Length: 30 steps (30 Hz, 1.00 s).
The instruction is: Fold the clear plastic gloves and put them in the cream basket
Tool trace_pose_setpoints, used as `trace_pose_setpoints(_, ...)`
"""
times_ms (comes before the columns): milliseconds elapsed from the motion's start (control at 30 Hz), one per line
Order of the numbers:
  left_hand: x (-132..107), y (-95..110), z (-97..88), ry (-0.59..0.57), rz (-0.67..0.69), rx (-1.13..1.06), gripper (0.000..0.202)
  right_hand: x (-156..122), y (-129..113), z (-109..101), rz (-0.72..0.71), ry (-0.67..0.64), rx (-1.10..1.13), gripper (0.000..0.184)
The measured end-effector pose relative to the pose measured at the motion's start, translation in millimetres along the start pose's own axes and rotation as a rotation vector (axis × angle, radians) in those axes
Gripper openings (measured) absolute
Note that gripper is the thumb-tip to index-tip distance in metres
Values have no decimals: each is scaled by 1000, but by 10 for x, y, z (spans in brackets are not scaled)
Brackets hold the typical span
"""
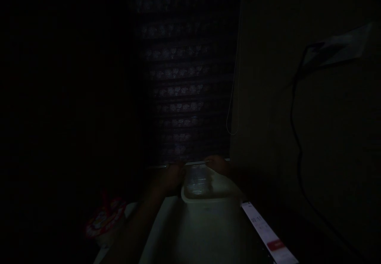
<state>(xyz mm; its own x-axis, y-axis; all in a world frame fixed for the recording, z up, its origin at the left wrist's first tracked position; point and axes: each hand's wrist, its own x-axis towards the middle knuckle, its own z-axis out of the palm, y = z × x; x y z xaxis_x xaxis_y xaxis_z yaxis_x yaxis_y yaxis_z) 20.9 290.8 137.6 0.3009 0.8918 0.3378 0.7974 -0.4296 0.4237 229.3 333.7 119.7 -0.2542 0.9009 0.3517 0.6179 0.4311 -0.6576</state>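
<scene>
Two hands placed at far rim of translucent plastic tub (pixel 208 188): left hand (pixel 168 178), right hand (pixel 218 165). Grip on rim cannot be told; probably fingers curled, view too dark. Tub seated on white surface (pixel 160 232). Red-and-white packet (pixel 105 218) left of tub, printed white strip (pixel 266 232) right, patterned blind (pixel 178 77) behind, black cable (pixel 293 97) further right.

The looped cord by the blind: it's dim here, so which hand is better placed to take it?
Right, probably: the right hand at the blind's bottom rail sits nearly beneath the looped cord; the left hand is farther away.
</scene>
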Motion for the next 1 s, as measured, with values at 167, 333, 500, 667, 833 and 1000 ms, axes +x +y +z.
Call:
trace_pose_setpoints(167,-413,-25,-243,68,100,41,42,-281,-134,-171,3,118,-45,24)
trace_pose_setpoints(333,-1226,-134,-484,201,-5,86,39,-733,-430,-84,-126,145,-113,25)
trace_pose_setpoints(500,-2068,-338,-623,46,-123,104,32,-1109,-751,340,-210,17,-146,27)
trace_pose_setpoints(667,-2757,-448,-490,-128,-283,193,32,-1418,-1068,948,-305,-258,-210,28)
trace_pose_setpoints(833,-3009,-462,-242,-176,-255,178,34,-1771,-1425,1411,-348,-410,-235,24)
trace_pose_setpoints(1000,-2926,-583,-42,-115,-278,120,34,-1955,-1566,1627,-385,-458,-285,20)
